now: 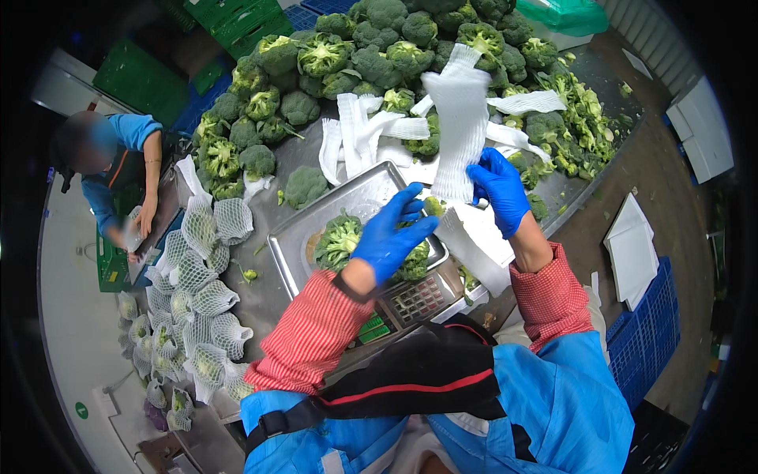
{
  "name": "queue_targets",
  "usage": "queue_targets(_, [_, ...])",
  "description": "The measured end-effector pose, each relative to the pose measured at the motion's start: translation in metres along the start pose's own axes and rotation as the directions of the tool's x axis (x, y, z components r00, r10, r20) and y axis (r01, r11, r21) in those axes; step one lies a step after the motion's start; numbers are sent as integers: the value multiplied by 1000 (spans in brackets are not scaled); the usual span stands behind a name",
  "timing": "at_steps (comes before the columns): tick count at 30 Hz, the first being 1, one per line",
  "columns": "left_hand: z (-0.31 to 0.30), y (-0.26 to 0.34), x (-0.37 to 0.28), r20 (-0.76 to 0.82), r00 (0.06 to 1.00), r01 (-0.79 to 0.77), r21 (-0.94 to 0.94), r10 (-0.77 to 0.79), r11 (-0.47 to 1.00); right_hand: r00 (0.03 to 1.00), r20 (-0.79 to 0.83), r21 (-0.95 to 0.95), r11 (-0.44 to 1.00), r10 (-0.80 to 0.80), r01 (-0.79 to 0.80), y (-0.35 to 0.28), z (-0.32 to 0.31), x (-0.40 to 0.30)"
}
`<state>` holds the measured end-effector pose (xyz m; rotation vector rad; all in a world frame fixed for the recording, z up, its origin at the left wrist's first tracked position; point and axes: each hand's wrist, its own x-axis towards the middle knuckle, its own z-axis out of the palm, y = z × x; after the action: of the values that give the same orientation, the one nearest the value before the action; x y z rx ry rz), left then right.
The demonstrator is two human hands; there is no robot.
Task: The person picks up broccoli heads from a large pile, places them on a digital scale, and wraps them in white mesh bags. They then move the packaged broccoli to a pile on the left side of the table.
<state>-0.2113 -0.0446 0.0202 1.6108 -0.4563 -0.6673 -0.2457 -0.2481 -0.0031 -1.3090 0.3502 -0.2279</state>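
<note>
My right hand (500, 186), in a blue glove, holds a white foam net sleeve (459, 124) by its lower end; the sleeve stretches up towards the broccoli pile. My left hand (397, 231), also gloved in blue, is over the metal tray (284, 249) of a weighing scale, fingers spread and partly overlapping one another. Beneath and beside it lie broccoli heads (339, 240) on the tray; whether the hand touches one cannot be told. More flat foam sleeves (361, 133) lie loose behind the tray, and another (474, 249) lies by its right corner.
A large pile of broccoli (379, 53) covers the table's far side, with cut stems (583, 118) at the right. Net-wrapped broccoli heads (198, 290) are heaped at the left. A co-worker (127, 154) handles something beside a green crate (112, 266). Blue crates (645, 338) stand at the right.
</note>
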Motion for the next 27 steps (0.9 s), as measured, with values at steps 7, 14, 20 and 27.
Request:
queue_targets(7, [6, -6, 37, -25, 978, 189, -312, -207, 931, 996, 74, 11, 999, 50, -51, -2, 8, -22])
queue_targets(14, [11, -3, 22, -239, 971, -121, -429, 17, 895, 987, 122, -138, 987, 103, -86, 3, 26, -40])
queue_targets(20, [-39, -2, -15, 120, 986, 150, -341, -116, 928, 891, 455, -76, 996, -11, 50, -20, 22, -31])
queue_targets(27, [-48, -9, -28, 119, 975, 224, -578, -190, 785, 943, 225, -658, 675, -247, 334, -18, 94, -48])
